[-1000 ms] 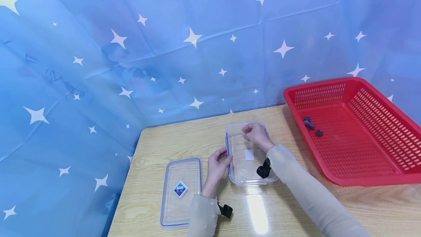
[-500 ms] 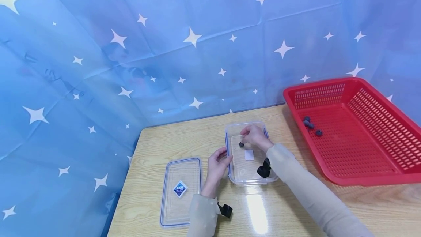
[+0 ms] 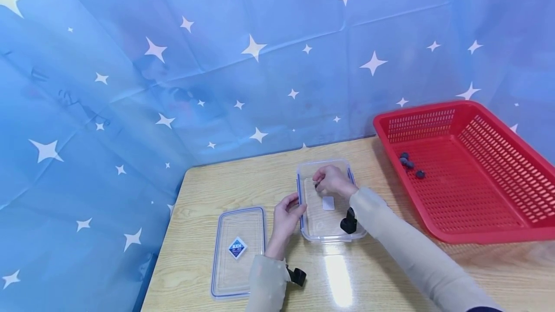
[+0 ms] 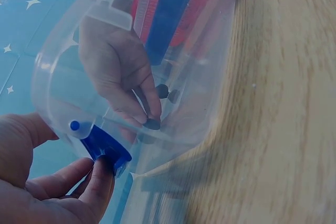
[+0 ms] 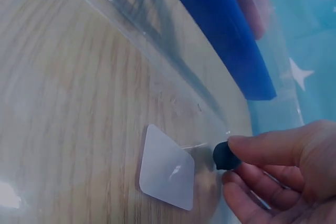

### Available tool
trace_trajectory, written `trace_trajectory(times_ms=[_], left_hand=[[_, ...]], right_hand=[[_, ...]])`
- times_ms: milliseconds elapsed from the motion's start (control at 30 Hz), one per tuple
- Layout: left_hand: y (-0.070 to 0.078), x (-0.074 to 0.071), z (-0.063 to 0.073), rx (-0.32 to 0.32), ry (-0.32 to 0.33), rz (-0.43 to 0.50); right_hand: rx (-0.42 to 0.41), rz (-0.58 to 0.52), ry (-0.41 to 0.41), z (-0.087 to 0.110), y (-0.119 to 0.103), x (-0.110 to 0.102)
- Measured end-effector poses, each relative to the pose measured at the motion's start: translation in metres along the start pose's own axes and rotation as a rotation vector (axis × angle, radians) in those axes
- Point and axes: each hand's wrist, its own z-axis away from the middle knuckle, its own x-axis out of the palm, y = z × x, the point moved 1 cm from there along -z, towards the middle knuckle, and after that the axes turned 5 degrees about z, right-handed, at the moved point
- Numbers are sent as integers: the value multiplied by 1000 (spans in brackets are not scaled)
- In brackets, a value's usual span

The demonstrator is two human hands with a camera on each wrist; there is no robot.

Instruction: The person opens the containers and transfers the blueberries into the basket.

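My right hand (image 3: 331, 180) reaches into a clear plastic food container (image 3: 312, 223) with blue side latches. Its thumb and fingers pinch a blueberry (image 5: 226, 156), low over the container's floor. In the left wrist view, another blueberry (image 4: 161, 91) shows through the clear wall, just beyond the fingers. At the container's left side, my left hand (image 3: 286, 218) holds the wall by its blue latch (image 4: 107, 148), fingertips on the flap. A white square label (image 5: 167, 170) sits at the container's bottom.
Left of the container, a clear lid (image 3: 225, 271) with blue edging and a diamond sticker lies flat on the wooden table (image 3: 204, 191). A red perforated basket (image 3: 459, 191) stands at the right with several blueberries (image 3: 407, 163) inside. Star-patterned blue cloth (image 3: 277, 61) hangs behind.
My right hand has shifted a little left inside the container. A blueberry came into sight below its fingers, and they now cover part of that spot. The left hand has stayed in place.
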Motion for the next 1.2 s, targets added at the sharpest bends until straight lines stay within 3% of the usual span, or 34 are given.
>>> trace_trajectory(times_ms=[67, 200, 700, 933, 1200], left_hand=[[10, 3, 2, -62, 12, 0], [34, 7, 10, -98, 7, 22], [35, 7, 10, -104, 11, 14], [33, 7, 9, -102, 4, 21], [33, 7, 10, -102, 0, 17]], right_hand=[[-12, 24, -1, 0, 0, 0], [-28, 47, 0, 0, 0, 1], [-96, 125, 0, 1, -4, 4], [-68, 146, -4, 2, -6, 4], [-92, 141, -7, 3, -5, 3]])
